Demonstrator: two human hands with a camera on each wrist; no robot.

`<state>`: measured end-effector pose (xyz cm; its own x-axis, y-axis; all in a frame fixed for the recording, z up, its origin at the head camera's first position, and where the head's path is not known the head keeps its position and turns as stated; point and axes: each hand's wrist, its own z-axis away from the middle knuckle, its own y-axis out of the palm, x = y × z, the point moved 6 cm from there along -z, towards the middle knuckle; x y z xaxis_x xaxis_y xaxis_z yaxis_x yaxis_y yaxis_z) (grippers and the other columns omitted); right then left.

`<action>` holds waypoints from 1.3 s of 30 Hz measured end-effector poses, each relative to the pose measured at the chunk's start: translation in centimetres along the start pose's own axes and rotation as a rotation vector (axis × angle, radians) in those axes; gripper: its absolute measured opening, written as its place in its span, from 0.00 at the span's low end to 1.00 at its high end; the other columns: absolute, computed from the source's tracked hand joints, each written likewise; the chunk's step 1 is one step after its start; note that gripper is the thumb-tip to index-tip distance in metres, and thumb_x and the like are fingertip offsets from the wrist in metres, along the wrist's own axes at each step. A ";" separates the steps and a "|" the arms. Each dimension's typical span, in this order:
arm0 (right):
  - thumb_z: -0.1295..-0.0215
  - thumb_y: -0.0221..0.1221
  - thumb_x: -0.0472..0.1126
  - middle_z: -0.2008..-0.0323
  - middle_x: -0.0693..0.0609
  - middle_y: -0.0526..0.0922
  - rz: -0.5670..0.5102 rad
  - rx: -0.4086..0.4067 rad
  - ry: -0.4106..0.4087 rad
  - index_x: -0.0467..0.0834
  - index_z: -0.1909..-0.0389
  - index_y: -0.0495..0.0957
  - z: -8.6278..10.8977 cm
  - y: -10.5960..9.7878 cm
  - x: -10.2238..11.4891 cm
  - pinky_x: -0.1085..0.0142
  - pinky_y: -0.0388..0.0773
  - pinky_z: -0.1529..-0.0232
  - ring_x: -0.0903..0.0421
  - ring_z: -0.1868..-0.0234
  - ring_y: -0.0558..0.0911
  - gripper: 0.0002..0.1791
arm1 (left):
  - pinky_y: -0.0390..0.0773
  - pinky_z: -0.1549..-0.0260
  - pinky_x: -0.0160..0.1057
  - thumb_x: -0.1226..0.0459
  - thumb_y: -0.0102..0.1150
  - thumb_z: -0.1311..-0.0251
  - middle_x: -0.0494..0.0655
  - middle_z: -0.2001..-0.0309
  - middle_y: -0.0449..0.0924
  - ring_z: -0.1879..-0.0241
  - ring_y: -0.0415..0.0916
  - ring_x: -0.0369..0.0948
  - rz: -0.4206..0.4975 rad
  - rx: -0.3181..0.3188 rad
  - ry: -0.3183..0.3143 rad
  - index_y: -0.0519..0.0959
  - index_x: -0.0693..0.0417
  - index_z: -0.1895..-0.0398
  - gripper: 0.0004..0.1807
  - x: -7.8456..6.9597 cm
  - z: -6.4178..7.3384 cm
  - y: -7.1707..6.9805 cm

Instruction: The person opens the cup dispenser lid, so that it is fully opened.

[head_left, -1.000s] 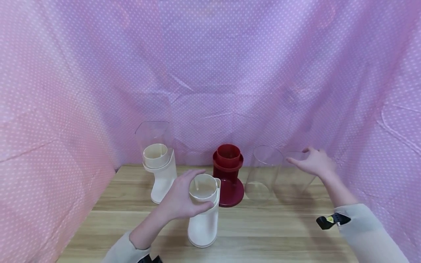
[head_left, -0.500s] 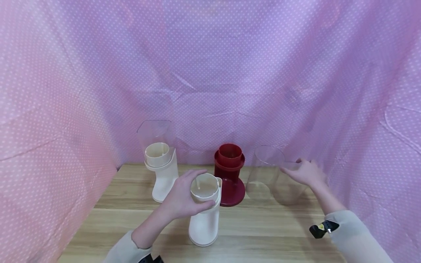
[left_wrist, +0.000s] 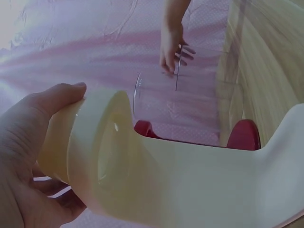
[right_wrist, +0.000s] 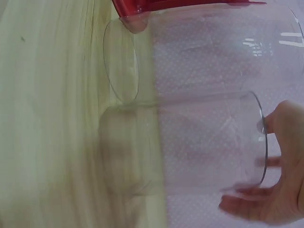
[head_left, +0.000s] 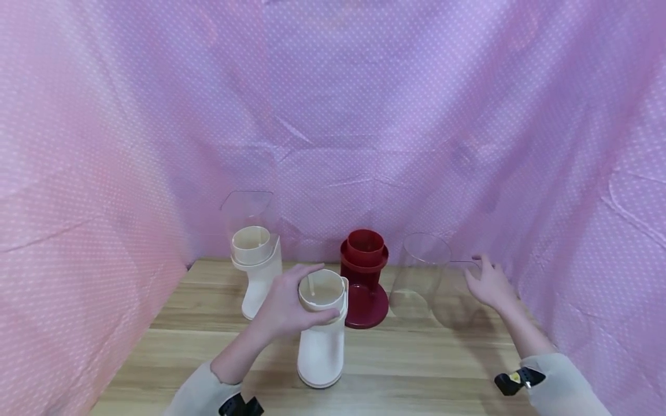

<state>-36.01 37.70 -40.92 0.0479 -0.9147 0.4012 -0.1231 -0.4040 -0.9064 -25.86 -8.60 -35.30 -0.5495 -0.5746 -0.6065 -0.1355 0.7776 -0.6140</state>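
Note:
In the head view, my left hand (head_left: 288,303) grips the cream cylindrical cup (head_left: 317,297) at the top of a white stand (head_left: 321,358) with a rounded foot. Seen from the left wrist, thumb and fingers wrap round this cup (left_wrist: 57,142). Over at the right, my right hand (head_left: 491,287) is spread beside the rim of a clear cylinder (right_wrist: 204,142). The right wrist view has its thumb and fingers parted around that rim, and the cylinder's lower end is close over the wooden table.
A second clear cylinder (head_left: 422,271) stands just left of the first. Left of it is a red stand (head_left: 366,306) with a red cup. Another white stand (head_left: 256,289) sits back left, a clear angular piece (head_left: 247,205) behind it. Pink dotted cloth (head_left: 333,115) encloses the wooden table (head_left: 395,370).
My right hand has brought the clear cylinder down and left beside the other one, then its fingers have spread and drawn back slightly right. My left hand keeps its hold on the cream cup.

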 end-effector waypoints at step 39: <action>0.19 0.54 0.43 0.38 0.15 0.73 -0.188 -0.141 -0.125 0.28 0.34 0.67 1.1 0.9 -0.8 0.33 0.84 0.47 0.22 0.44 0.83 0.25 | 0.73 0.28 0.62 0.52 0.80 0.44 0.66 0.28 0.74 0.28 0.71 0.64 -0.101 0.023 -0.151 0.70 0.67 0.25 0.49 7.3 -8.7 -0.8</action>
<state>-35.07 38.05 -42.20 0.2035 -0.8209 0.5335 -0.2367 -0.5700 -0.7868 -36.96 -11.25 -34.85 -0.4041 -0.6827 -0.6088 -0.1636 0.7088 -0.6862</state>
